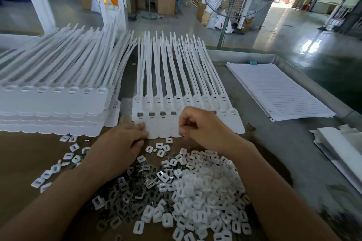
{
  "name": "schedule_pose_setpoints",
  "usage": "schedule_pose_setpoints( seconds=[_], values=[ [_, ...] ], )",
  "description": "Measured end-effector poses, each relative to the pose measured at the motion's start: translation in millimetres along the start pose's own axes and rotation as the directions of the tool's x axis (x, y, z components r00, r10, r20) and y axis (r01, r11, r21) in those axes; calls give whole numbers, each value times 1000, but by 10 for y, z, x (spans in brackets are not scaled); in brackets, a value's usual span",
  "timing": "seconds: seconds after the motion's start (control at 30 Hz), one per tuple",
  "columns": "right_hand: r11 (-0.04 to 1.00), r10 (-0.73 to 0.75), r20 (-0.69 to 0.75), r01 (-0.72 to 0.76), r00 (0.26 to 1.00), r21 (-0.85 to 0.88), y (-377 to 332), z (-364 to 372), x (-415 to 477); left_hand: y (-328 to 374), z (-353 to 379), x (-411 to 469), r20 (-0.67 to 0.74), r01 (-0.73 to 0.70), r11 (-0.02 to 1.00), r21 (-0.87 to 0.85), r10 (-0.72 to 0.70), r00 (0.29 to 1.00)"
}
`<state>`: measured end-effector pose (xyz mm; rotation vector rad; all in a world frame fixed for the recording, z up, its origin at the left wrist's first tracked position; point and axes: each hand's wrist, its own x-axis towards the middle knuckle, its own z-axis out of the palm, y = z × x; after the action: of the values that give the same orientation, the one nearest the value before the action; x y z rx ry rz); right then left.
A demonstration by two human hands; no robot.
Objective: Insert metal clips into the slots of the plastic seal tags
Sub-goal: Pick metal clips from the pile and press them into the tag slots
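A joined strip of white plastic seal tags (156,123) lies in front of me, tails pointing away. Several slots at its left end hold metal clips (151,114). My left hand (119,146) presses its fingertips on the strip's lower left edge. My right hand (201,127) hovers over the strip's middle with fingers curled and fingertips pinched together; whether a clip is between them is hidden. A heap of loose metal clips (133,191) and white plastic caps (199,191) lies between my forearms.
Stacked tag strips (54,103) fill the left of the table. A pad of lined paper (278,90) lies at the right, more white sheets (340,146) at the far right edge. Beyond the table's raised metal rim (244,55) stand a fan, boxes and a person.
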<state>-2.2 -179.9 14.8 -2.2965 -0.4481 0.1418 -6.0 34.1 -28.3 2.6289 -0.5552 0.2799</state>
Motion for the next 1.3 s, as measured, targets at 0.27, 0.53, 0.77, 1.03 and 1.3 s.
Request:
schedule_pose_setpoints(
  seconds=[0.27, 0.53, 0.77, 1.03, 1.3],
  values=[
    [971, 181, -397, -99, 900, 219, 380, -304, 79, -4, -4, 2, 2, -4, 1000, 0, 4, 1000],
    [943, 322, -610, -187, 724, 275, 705, -481, 66, 1, -5, 0, 4, -8, 1000, 1, 8, 1000],
    [930, 363, -544, -256, 757, 264, 821, -479, 86, 10, -10, -4, 2, -12, 1000, 0, 12, 1000],
    [912, 410, -504, -354, 760, 207, 932, -454, 154, 16, -10, 7, 1, -10, 1000, 2, 10, 1000],
    [913, 395, -538, -384, 745, 138, 936, -453, 157, 17, -10, 12, 5, -7, 1000, -2, 7, 1000]
  ],
)
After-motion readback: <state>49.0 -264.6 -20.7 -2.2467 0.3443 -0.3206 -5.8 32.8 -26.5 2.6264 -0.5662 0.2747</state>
